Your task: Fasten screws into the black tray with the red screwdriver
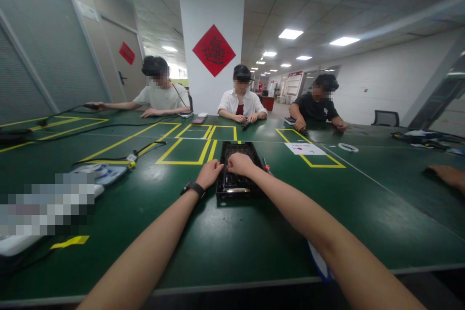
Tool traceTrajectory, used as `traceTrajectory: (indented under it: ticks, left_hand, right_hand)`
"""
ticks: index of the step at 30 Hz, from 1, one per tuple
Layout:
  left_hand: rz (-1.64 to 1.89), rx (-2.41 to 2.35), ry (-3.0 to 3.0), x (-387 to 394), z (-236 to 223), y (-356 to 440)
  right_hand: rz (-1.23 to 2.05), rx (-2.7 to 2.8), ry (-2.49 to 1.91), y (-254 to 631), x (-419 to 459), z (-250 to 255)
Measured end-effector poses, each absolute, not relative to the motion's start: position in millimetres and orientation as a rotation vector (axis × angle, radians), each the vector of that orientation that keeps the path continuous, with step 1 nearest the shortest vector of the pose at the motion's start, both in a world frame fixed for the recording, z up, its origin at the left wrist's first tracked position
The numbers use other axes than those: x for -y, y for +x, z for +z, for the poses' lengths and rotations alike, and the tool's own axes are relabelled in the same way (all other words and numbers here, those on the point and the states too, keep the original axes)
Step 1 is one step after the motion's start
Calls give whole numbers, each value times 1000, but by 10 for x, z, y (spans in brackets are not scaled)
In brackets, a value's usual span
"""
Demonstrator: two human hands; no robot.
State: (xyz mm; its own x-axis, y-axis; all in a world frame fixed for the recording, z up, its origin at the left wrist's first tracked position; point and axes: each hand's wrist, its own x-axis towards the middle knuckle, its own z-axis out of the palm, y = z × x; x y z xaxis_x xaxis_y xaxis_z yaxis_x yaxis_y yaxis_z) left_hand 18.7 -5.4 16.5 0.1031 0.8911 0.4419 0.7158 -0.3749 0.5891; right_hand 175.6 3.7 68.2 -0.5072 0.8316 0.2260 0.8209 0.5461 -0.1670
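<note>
Right hand point(240, 163): fingers curled over the interior of the black tray point(232, 198); exact closure and any grip cannot be told. Left hand point(210, 173): fingers bent at the tray's left wall, their hold likewise unclear. One tray, long axis pointing away from the wearer, on one green table point(203, 261); one metallic strip point(238, 190) crosswise at its near end; one red-handled tool point(267, 168) beside its right side; three seated people point(241, 105) opposite.

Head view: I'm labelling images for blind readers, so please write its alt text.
Two bare hands, left and right, work at a black tray on a green table marked with yellow tape. A red-handled screwdriver lies right of the tray; three people sit across the table.
</note>
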Motion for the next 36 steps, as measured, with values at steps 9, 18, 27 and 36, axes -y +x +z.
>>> traceTrajectory:
  ticks: [9, 18, 27, 36]
  left_hand:
    - [1142, -1618, 2154, 4, 136, 183]
    - [1150, -1609, 2148, 42, 165, 189]
    - [1161, -1572, 2168, 14, 137, 183]
    - [1167, -1586, 2180, 6, 121, 179]
  right_hand:
    - [506, 2523, -1269, 1849, 133, 748]
    - [982, 2521, -1001, 1938, 290, 795]
    - [944, 2539, -775, 1999, 370, 748]
    - [1073, 2501, -780, 2044, 312, 700]
